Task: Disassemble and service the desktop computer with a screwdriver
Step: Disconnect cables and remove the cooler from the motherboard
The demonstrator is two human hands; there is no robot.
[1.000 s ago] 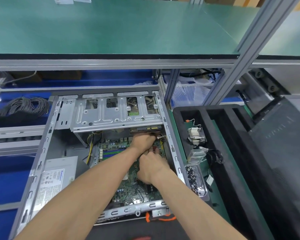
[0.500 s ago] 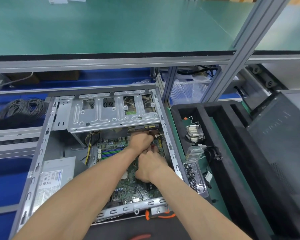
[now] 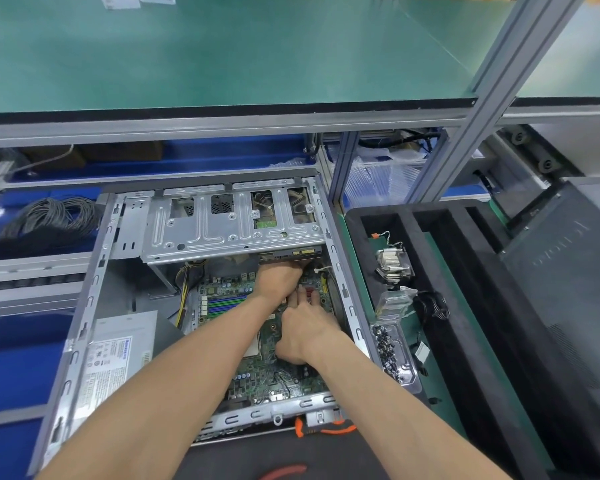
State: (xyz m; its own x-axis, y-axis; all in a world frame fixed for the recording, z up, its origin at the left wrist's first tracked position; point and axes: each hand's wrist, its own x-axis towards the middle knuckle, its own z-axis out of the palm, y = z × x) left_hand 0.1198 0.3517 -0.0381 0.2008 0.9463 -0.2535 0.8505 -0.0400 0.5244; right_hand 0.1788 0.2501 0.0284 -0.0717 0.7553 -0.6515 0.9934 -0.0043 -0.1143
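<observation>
Working deep inside the open desktop case [image 3: 94,296], both hands meet over the far right part of the green motherboard [image 3: 274,375], just under the overhanging drive cage [image 3: 229,230]. The left hand [image 3: 279,277] is curled, knuckles up, against the cage's lower edge; whatever it holds is hidden beneath it, so I cannot tell what it grips. The right hand [image 3: 303,332] has its fingers stretched forward towards a small red connector [image 3: 309,292], touching or pinching there; the exact hold is hidden.

The likely trouble is force in a cramped spot: a connector pulled at an angle could bend pins or strain the thin white lead [image 3: 321,270] nearby, and the stamped steel edges of the cage could scrape a knuckle. A slip could drag fingers across the board's small upright parts.

The case is bare grey sheet metal, slotted and ribbed. A labelled power supply [image 3: 118,355] sits at its left. To the right, a black foam tray [image 3: 440,258] holds a finned metal heatsink [image 3: 394,263] and a clear plastic box of dark screws [image 3: 394,351]. An orange-handled tool [image 3: 326,427] lies at the case's near edge.
</observation>
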